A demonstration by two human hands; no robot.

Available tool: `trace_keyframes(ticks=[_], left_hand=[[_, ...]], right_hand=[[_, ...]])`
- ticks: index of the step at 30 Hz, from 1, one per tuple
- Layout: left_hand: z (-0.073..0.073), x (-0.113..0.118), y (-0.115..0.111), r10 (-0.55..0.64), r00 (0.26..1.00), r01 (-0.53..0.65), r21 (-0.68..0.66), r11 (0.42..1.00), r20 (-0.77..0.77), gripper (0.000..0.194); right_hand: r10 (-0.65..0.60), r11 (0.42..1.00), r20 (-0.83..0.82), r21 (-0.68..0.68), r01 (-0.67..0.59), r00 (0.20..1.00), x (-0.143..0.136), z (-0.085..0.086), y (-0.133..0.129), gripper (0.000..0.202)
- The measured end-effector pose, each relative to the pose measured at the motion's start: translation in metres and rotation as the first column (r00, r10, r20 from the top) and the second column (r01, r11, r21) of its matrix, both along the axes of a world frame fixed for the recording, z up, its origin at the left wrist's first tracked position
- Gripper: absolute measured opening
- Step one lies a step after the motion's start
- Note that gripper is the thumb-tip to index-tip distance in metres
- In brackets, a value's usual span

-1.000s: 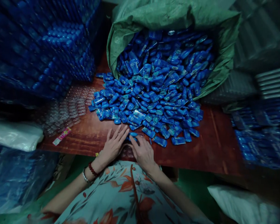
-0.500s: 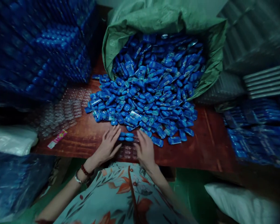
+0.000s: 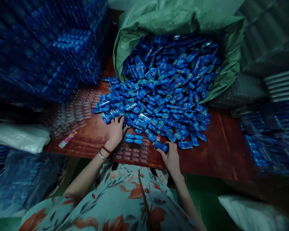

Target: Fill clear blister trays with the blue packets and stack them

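Note:
My right hand [image 3: 171, 158] has its thumb and fingers around a small blue packet [image 3: 161, 146] at the near edge of the pile. My left hand [image 3: 115, 132] reaches to the pile's near left edge, fingers over the blue packets there and thumb held apart. Between my hands a clear plastic blister tray [image 3: 132, 154] with rows of moulded hollows lies at the table's front edge. Several glossy blue oval pieces [image 3: 134, 139] sit side by side at its far end.
A green woven sack [image 3: 125, 38] lies open, blue packets [image 3: 156, 96] spilling onto the red-brown table [image 3: 221, 150]. Clear trays [image 3: 72, 112] and a pink-and-white strip [image 3: 67, 139] lie left. Stacks of blue-filled trays [image 3: 74, 48] rise behind; more blue packs [image 3: 272, 144] stand right.
My hands have parted from the blue pieces on the tray. The left moved up to the pile's edge; the right moved rightward and took hold of a blue packet. The view shifted slightly.

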State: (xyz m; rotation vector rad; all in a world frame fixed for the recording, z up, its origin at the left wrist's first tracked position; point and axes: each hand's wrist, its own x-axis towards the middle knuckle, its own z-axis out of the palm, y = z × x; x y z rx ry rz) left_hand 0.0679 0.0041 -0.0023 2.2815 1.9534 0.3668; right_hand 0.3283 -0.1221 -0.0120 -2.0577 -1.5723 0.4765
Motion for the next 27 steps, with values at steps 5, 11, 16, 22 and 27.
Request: trace_keyframes(ticks=[5, 11, 16, 22, 27], left_hand=[[0.000, -0.006, 0.006, -0.075, 0.996, 0.075, 0.000, 0.997, -0.042, 0.041], [0.009, -0.035, -0.018, -0.106, 0.946, 0.116, -0.015, 0.993, 0.307, 0.034], [0.029, -0.052, -0.073, 0.094, 0.859, -0.058, -0.087, 0.995, 0.503, 0.031], [0.042, -0.042, -0.110, -0.030, 0.832, 0.038, -0.003, 0.999, 0.554, 0.016], [0.033, -0.033, -0.114, -0.304, 0.858, 0.294, 0.089, 0.952, 0.413, 0.036]], right_hand=[[-0.056, 0.995, -0.296, -0.095, 0.029, 0.954, 0.000, 0.019, -0.011, 0.034], [0.257, 0.966, -0.383, 0.096, -0.239, 0.887, -0.036, 0.046, -0.011, 0.019], [0.458, 0.888, -0.201, 0.149, -0.435, 0.866, -0.061, 0.034, 0.002, 0.029], [0.571, 0.807, 0.292, -0.031, -0.589, 0.767, -0.072, 0.035, 0.006, 0.038], [0.581, 0.799, 0.451, -0.160, -0.579, 0.677, -0.089, 0.048, 0.006, 0.038]])
